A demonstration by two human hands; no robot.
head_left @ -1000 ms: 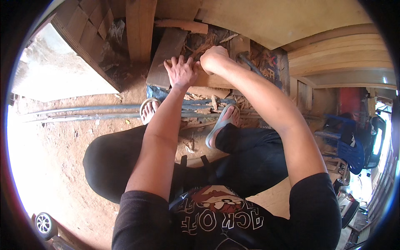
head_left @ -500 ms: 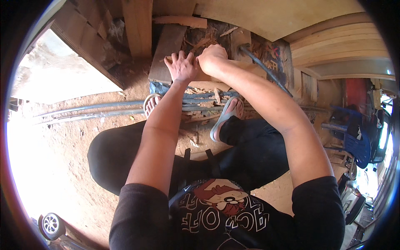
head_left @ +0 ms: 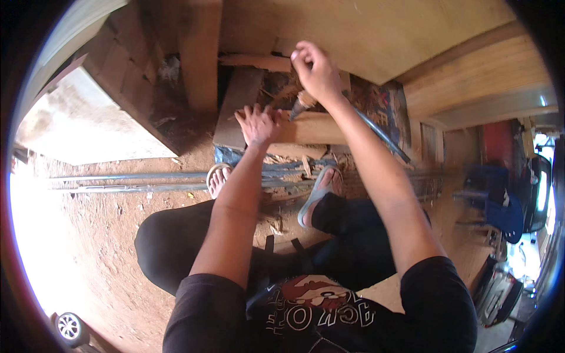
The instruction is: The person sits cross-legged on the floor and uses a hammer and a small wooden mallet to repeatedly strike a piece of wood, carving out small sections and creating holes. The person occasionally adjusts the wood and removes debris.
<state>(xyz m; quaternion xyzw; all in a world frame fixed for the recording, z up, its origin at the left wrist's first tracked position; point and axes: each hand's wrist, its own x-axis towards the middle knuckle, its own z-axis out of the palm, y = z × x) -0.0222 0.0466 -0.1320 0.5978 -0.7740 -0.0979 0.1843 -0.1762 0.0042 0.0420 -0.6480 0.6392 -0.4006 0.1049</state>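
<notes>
Your left hand [head_left: 260, 126] spreads on the wood [head_left: 321, 128], your right hand [head_left: 318, 75], seemingly empty, curls beside the tool [head_left: 305, 99], and chips [head_left: 306, 167] on their near side suggest work begun, remainder unclear.

"Where does the light come from?"

"Mostly well left of the left hand [head_left: 261, 125] — the ground [head_left: 88, 235] there burns out to white, and the pale panel [head_left: 88, 120] glares."

"Nearer that hand?"

"Dim, with brown shadow around the foot of the wooden post [head_left: 200, 65]."

"Is it sharp?"

"Fairly, at the left hand. The right hand [head_left: 318, 73] looks slightly soft; far right of it, the blue chair [head_left: 505, 212] is smeared."

"Edges?"

"Bent, black-rimmed — fringed bluish-purple."
</notes>
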